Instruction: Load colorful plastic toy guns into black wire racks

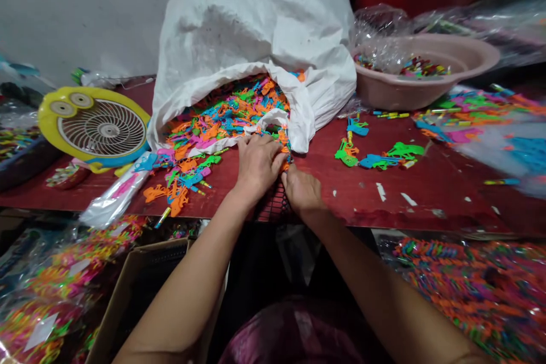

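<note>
My left hand point(260, 162) lies at the mouth of a large white sack point(251, 28), its fingers curled over and what they grip hidden. Beside it, my right hand point(302, 189) is closed, thumb and fingers together near the left fingertips. Small orange pieces show between the two hands, but I cannot make out what either holds. Below and between the wrists is a black wire mesh point(273, 203). Out of the sack spills a heap of small plastic toy pieces point(230, 111) in orange, blue, green and pink.
A yellow cartoon-shaped fan point(108, 128) stands left on the red table point(341, 205). Clear plastic packaging point(115, 196) lies before it. A pink basin point(426, 88) sits right, near loose toy pieces point(390, 156). An open cardboard box point(121, 290) and bagged toys point(482, 290) are below the table edge.
</note>
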`<move>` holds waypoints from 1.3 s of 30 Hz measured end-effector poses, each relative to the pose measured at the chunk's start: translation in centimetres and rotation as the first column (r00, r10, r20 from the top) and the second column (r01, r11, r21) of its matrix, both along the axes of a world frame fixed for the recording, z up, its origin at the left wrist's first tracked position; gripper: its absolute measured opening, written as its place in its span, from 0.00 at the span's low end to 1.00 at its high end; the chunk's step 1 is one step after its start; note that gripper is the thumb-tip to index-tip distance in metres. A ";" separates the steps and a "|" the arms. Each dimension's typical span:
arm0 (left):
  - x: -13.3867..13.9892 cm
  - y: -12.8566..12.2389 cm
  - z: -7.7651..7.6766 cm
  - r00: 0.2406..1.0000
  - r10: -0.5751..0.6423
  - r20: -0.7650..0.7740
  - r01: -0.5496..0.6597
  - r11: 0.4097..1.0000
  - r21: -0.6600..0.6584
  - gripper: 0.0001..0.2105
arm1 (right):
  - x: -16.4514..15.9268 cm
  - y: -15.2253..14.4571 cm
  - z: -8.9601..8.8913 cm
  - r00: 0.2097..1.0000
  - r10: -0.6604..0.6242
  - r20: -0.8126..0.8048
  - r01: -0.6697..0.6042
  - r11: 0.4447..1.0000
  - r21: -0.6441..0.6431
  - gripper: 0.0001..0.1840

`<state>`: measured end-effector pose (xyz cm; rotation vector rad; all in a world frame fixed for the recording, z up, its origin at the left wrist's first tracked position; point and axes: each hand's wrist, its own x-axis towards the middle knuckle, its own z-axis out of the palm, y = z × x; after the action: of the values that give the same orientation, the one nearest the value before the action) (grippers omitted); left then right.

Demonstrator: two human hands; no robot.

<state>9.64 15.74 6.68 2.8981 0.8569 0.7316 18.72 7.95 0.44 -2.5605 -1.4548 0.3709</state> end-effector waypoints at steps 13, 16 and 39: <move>-2.4 -0.9 0.0 0.965 0.009 0.260 -0.033 0.996 0.088 0.15 | 0.6 -2.1 0.7 1.000 0.012 -0.026 -0.009 0.993 0.119 0.18; -5.0 -0.9 -2.8 0.878 0.143 0.457 -0.154 0.988 -0.014 0.11 | 1.9 -4.2 -0.1 0.997 0.026 -0.073 -0.010 0.976 0.218 0.14; -2.1 -9.7 -9.5 0.943 0.323 -0.076 -0.331 0.932 -0.146 0.24 | 3.7 -6.8 -2.9 0.944 0.320 0.083 -0.328 0.875 0.356 0.23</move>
<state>7.54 6.06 -2.78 2.6744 1.3606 0.5770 22.46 1.17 -2.46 -2.0378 -1.7737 0.0974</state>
